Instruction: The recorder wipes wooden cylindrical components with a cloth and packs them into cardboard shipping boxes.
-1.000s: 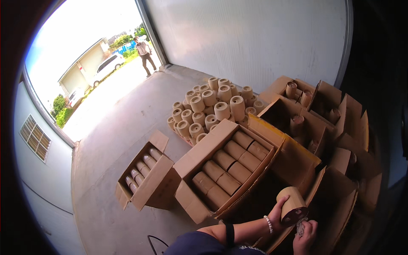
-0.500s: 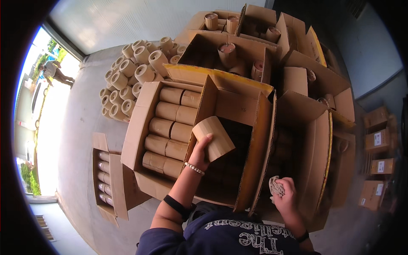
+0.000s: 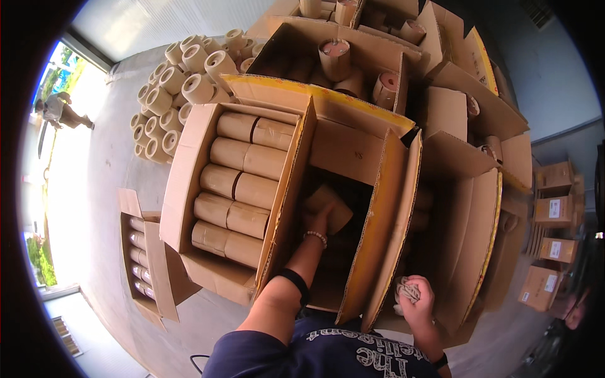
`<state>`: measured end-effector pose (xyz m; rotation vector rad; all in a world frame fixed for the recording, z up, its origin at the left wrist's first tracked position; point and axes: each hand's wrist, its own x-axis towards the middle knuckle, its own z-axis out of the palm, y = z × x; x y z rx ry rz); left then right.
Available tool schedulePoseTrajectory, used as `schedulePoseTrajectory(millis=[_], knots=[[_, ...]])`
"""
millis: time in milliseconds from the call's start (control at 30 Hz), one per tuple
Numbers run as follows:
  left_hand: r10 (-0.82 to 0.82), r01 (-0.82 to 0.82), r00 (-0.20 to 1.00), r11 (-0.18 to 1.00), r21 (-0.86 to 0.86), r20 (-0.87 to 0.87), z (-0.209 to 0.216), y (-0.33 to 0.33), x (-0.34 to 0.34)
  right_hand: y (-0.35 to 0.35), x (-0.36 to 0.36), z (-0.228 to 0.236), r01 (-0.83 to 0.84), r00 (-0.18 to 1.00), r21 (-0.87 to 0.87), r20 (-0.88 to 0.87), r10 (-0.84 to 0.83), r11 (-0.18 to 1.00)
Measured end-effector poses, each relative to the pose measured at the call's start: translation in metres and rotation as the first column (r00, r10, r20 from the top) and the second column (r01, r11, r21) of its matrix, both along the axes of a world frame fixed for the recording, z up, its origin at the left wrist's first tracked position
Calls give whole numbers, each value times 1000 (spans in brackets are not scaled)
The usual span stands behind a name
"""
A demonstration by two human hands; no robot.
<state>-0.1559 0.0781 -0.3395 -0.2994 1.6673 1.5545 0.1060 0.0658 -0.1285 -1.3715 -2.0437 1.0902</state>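
Observation:
My left hand (image 3: 319, 218) is closed round a brown cylinder (image 3: 338, 209), a paper-wrapped roll by its look. Hand and cylinder are down inside a deep cardboard box (image 3: 345, 150), whose bottom lies in dark shadow. My right hand (image 3: 421, 301) grips a crumpled beige cloth (image 3: 406, 292) near the right-hand box flaps. Left of the deep box, a carton (image 3: 184, 157) holds brown cylinders (image 3: 230, 153) lying in two columns.
Pale hollow cylinders (image 3: 171, 80) are heaped on the floor at far left. More open boxes (image 3: 463, 220) with cylinders stand behind and to the right. A small carton (image 3: 169, 268) sits at lower left, stacked cartons (image 3: 554, 211) at far right. A person (image 3: 61, 111) is outside the doorway.
My left hand has lowered the brown cylinder from above the deep box down into it. My right hand keeps the cloth, almost in the same place. The view has shifted slightly.

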Motion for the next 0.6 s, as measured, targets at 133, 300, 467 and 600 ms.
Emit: schedulePoseTrajectory(millis=[133,300,467,600], knots=[[145,-150,977,989,20,156,-155,-2,19,1,8,-15,11,999,-32,37,-10,999],[-11,19,942,1000,-19,336,-138,27,54,5,24,-34,114,991,-125,80,-104,986],[-66,101,915,993,-68,398,-157,21,71,46,44,-55,133,987,-145,113,-118,980],[-115,186,902,973,-134,416,-178,2,90,104,49,-37,121,981,-66,162,-109,991]])
